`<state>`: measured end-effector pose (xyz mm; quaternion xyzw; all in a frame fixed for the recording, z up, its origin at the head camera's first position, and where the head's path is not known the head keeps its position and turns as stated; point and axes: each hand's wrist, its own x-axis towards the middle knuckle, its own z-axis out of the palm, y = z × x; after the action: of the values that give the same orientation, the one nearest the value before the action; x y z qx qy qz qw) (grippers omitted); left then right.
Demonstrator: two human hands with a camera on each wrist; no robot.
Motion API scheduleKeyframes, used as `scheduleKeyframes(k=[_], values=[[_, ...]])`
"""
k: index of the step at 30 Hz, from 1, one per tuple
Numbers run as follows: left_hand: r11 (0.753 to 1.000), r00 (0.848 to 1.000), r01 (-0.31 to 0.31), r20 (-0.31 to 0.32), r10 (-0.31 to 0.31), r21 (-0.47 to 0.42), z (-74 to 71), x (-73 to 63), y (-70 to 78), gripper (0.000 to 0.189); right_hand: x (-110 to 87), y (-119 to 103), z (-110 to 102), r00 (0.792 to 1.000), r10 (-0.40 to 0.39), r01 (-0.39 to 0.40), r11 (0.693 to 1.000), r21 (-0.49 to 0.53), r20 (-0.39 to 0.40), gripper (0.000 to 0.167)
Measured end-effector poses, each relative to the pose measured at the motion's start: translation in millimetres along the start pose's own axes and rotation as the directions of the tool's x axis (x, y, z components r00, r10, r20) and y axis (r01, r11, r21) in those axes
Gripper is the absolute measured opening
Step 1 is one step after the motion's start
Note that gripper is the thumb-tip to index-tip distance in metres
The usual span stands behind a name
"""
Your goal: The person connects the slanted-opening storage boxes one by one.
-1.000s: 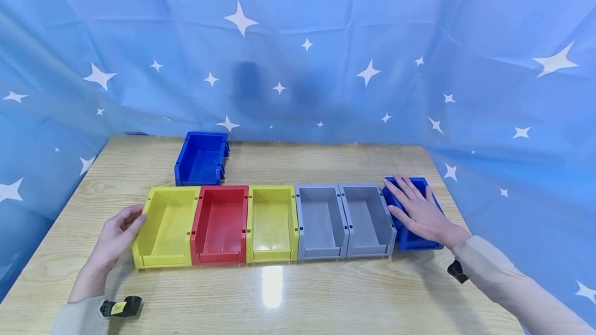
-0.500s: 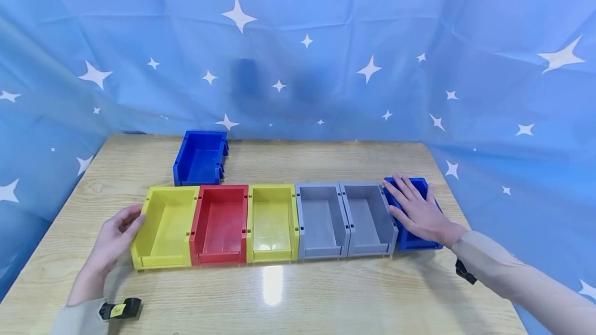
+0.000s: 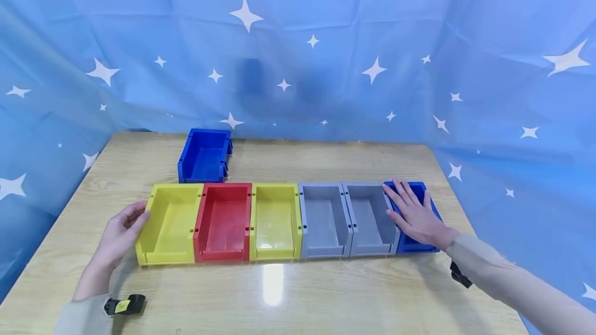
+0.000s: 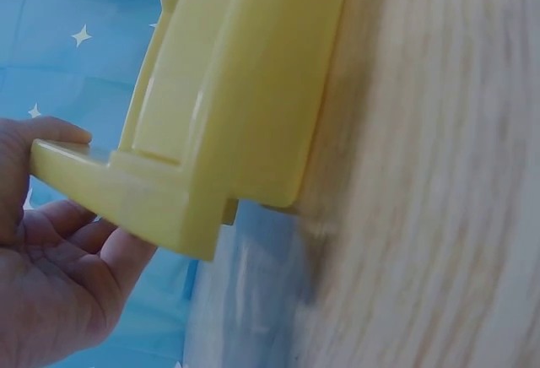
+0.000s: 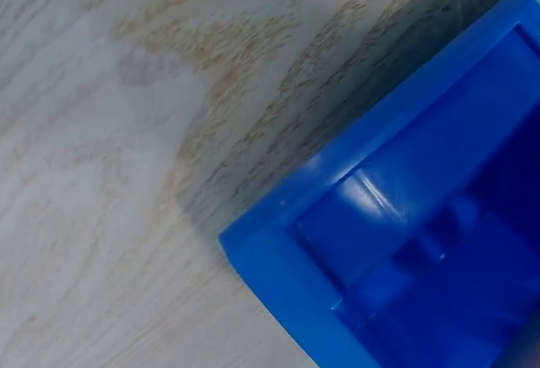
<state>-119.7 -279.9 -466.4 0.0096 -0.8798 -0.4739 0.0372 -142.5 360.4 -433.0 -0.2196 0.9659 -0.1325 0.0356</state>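
At the left end of a side-by-side row of bins, my left hand (image 3: 120, 234) pinches the outer wall of a yellow storage bin (image 3: 169, 258). In the left wrist view, the thumb and fingers lie on opposite sides of that yellow wall (image 4: 160, 208). My right hand (image 3: 419, 219) rests over a blue bin (image 3: 416, 246) at the right end, fingers straight and spread across its top. This blue bin sits right up against a grey bin (image 3: 372, 248). The right wrist view shows its front corner (image 5: 278, 233) on the table, with the hand mostly out of frame.
Between the ends stand a red bin (image 3: 222, 255), another yellow bin (image 3: 276, 253) and a second grey bin (image 3: 325, 251). Behind the row's left part stands another blue bin (image 3: 205, 156). A starry blue curtain (image 3: 298, 102) borders the wooden table (image 3: 326, 293).
My right hand has slid the right-end blue bin left, closing the narrow gap to the grey bin. The left hand keeps its grip on the yellow bin. The head view has shifted slightly.
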Motion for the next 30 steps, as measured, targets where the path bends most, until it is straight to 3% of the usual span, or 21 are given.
scheduleKeyframes(k=[6, 10, 13, 16, 20, 25, 27, 30], values=[[1.0, 1.0, 0.002, -0.013, -0.002, -0.001, -0.7, 1.2, 2.4, 0.04, 4.4, 0, -4, 1.0, 0.015, -0.016, 1.0, -0.018, -0.027, 0.062], [1.0, 1.0, -0.001, -0.015, 0.002, 0.009, 1.8, 2.7, 5.2, 0.04, 11.9, -4, -8, 0.987, 0.014, -0.019, 0.999, -0.028, -0.157, 0.056], [0.999, 1.0, 0.0, -0.031, 0.001, 0.036, 2.5, 5.5, -2.9, 0.043, 26.2, -12, -14, 0.969, -0.032, 0.032, 0.999, -0.007, -0.245, 0.053], [0.998, 0.999, 0.01, -0.045, -0.007, 0.06, 1.8, 8.4, -17.9, 0.046, 45.3, -24, -20, 0.957, -0.093, 0.101, 0.995, 0.016, -0.273, 0.052], [0.999, 0.999, 0.016, -0.03, -0.015, 0.033, -1.8, 12.8, -35.2, 0.049, 73.1, -44, -27, 0.96, -0.133, 0.151, 0.987, 0.055, -0.245, 0.051], [0.998, 1.0, 0.011, -0.03, -0.01, 0.055, -5.5, 18.0, -50.2, 0.056, 109.3, -75, -36, 0.981, -0.126, 0.145, 0.982, 0.123, -0.149, 0.053], [0.996, 0.999, 0.014, -0.041, -0.011, 0.083, -7.5, 17.6, -50.0, 0.056, 123.8, -87, -38, 0.986, -0.126, 0.14, 0.981, 0.136, -0.107, 0.055], [0.997, 1.0, 0.018, -0.007, -0.018, 0.078, -14.2, 12.2, -33.4, 0.053, 143.3, -107, -40, 0.99, -0.129, 0.138, 0.977, 0.162, -0.06, 0.056]])
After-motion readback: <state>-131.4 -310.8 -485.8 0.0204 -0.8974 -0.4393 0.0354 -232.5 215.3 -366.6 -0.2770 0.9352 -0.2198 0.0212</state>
